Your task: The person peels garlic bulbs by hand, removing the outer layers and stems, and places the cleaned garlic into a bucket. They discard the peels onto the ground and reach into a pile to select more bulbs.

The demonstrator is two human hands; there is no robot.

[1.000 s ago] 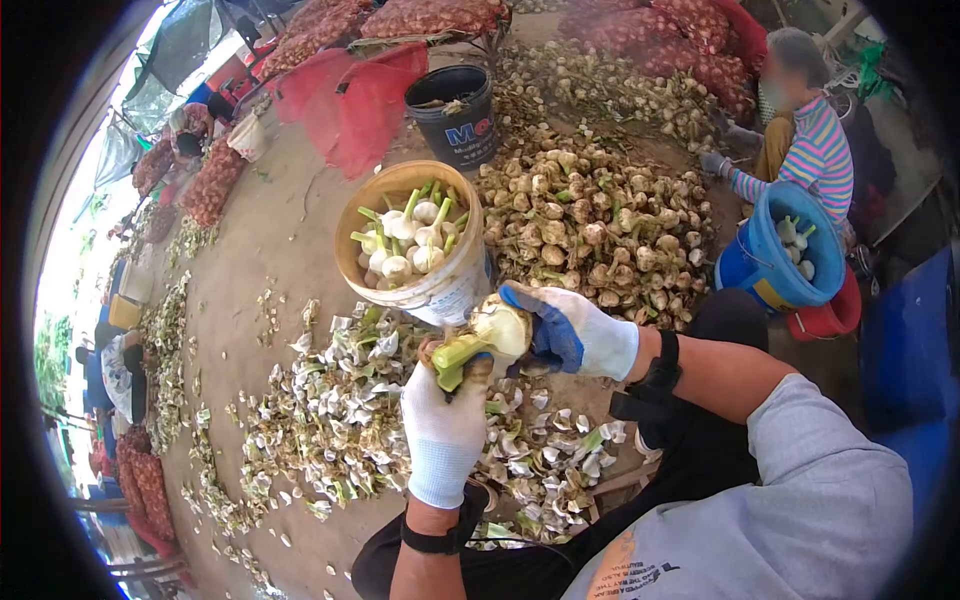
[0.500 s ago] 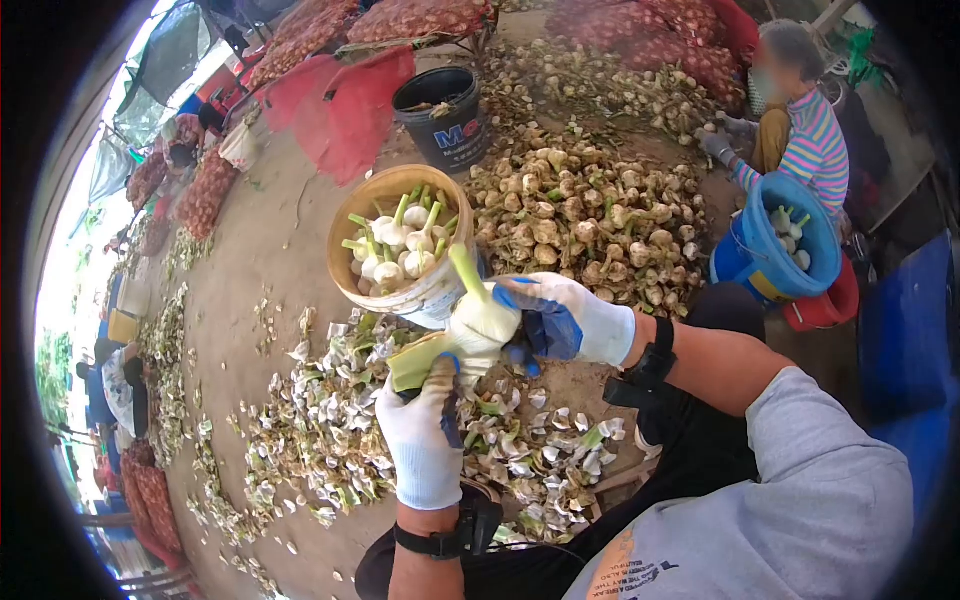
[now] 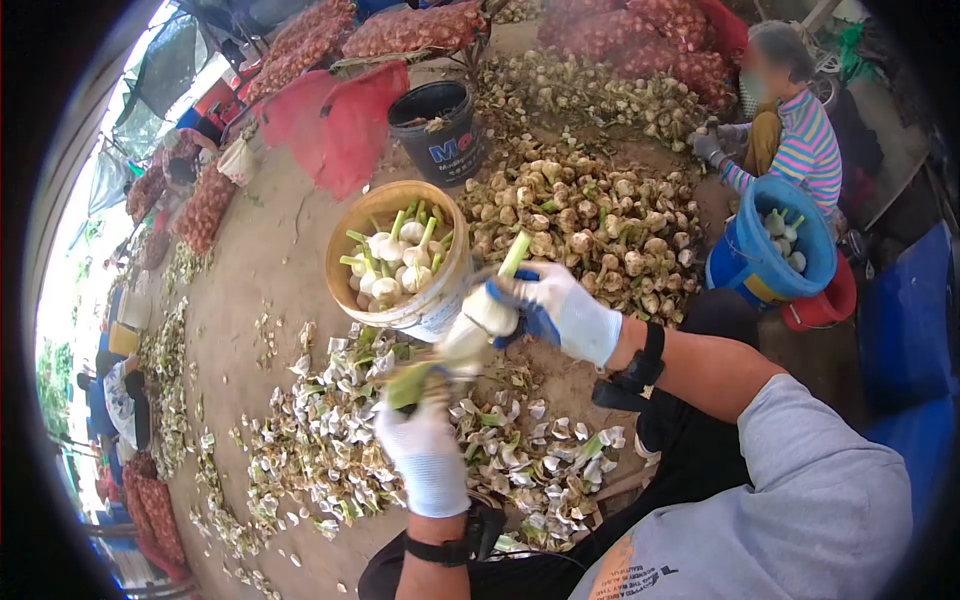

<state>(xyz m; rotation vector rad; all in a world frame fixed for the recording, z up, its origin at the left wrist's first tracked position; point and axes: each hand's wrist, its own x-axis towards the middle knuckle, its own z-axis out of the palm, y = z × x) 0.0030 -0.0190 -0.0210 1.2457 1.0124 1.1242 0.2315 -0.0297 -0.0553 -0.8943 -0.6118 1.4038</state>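
Note:
My right hand (image 3: pixel 560 310), in a white and blue glove, grips a white garlic bulb (image 3: pixel 490 308) with its green stalk (image 3: pixel 515 255) pointing up. My left hand (image 3: pixel 425 450), in a white glove, pulls a strip of greenish outer skin (image 3: pixel 425 365) down and away from the bulb. Just behind the bulb stands a tan bucket (image 3: pixel 445 290) filled with peeled white garlic bulbs (image 3: pixel 395 255).
Peeled skins (image 3: pixel 330 420) litter the ground below my hands. A large heap of unpeeled garlic (image 3: pixel 590 220) lies behind. A black bucket (image 3: pixel 440 120) and red mesh sacks (image 3: pixel 340 105) stand farther back. A person in a striped shirt (image 3: pixel 805 150) sits by a blue bucket (image 3: pixel 765 255).
The bulb turned so its stalk points up, and my right hand lifted it slightly. My left hand moved down, stripping the outer skin from the bulb.

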